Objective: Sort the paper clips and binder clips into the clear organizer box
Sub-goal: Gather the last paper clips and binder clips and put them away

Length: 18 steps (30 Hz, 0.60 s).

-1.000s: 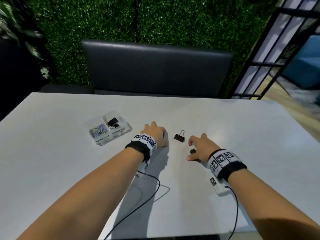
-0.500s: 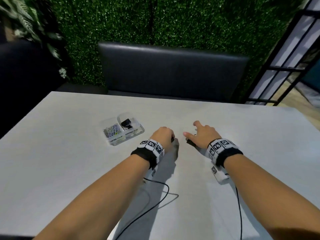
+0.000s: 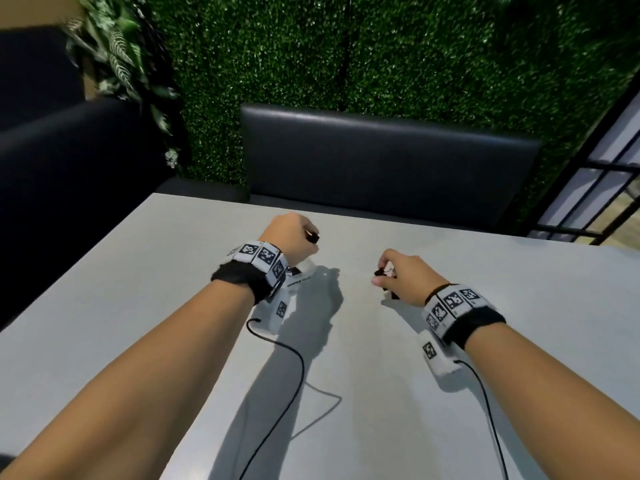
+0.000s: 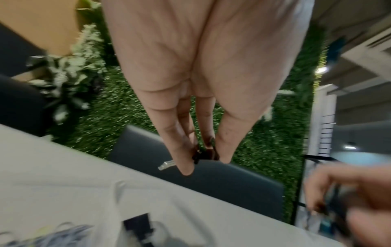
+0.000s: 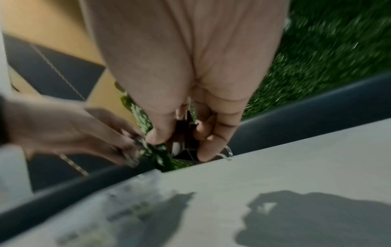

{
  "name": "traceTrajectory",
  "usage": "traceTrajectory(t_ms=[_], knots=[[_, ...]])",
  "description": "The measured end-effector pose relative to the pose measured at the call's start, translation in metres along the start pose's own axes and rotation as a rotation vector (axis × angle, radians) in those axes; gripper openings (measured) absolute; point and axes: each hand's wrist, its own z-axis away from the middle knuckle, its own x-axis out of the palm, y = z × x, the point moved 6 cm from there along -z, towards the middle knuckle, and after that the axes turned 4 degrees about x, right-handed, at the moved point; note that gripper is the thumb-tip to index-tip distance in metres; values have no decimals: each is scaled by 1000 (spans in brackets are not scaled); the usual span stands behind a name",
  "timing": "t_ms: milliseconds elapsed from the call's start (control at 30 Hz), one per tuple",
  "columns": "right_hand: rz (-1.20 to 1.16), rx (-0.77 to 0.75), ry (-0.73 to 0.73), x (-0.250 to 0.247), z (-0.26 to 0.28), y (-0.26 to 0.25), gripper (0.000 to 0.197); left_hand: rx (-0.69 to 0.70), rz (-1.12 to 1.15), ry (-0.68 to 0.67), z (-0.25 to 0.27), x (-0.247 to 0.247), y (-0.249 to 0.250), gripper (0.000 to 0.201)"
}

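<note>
My left hand [image 3: 294,233] is raised over the white table [image 3: 519,306] and pinches a small black binder clip [image 3: 313,237] between thumb and fingertips; the left wrist view shows that clip [image 4: 206,154] at the fingertips. My right hand [image 3: 388,273] hovers to the right, fingers curled round another black binder clip [image 3: 379,272], seen with its silver wire handle in the right wrist view [image 5: 183,138]. The clear organizer box [image 3: 300,279] lies under my left wrist, mostly hidden. Its blurred paper clips [image 4: 52,234] show low in the left wrist view.
A dark padded seat back [image 3: 381,161] stands behind the table's far edge, with a green hedge wall [image 3: 346,46] behind it. Thin black cables [image 3: 294,372] run from both wrist units across the near table. A dark railing [image 3: 606,185] is at the right.
Both hands have lifted off the table, each with a binder clip. The left hand has moved over the organizer box, which it now covers. The loose clip between the hands is gone from the table.
</note>
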Motion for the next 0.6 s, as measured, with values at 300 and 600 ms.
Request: traceTrajectory(t_ms=[300, 600], knots=[[-192, -273, 40, 33, -60, -128, 22, -156, 93, 10, -29, 7, -69, 25], [-128, -300, -17, 67, -73, -154, 40, -252, 227, 153, -13, -17, -110, 16]])
